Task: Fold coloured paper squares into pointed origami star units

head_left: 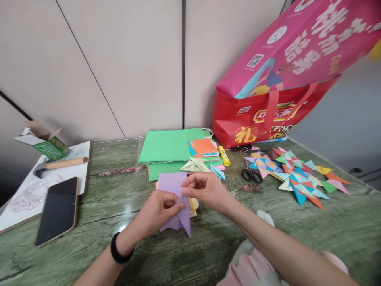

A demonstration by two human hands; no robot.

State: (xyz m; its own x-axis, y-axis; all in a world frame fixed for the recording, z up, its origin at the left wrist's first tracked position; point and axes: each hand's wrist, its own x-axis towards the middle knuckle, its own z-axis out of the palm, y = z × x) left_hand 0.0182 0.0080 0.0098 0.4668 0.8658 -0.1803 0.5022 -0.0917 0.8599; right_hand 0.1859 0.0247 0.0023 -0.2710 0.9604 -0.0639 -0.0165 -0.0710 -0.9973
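Observation:
A partly folded sheet of purple paper (185, 217) is held up between both hands over the table. My left hand (159, 210) pinches it from the left with thumb and fingers. At the sheet's upper right, the thumb and fingertips of my right hand (205, 188) are closed on it. A pointed flap hangs down below the fingers. Behind it lies a flat piece of purple paper (169, 182), and yellow paper edges (194, 206) show beneath. Whether the two purple parts are one sheet is hard to tell.
Beyond the hands lie green paper sheets (171, 145), small orange squares (204, 146), a yellow glue stick (224, 155) and pale folded paper (195, 165). Rightward are black scissors (251, 174), colourful paper stars (300, 182) and a red bag (256, 119). A phone (58, 210) lies left.

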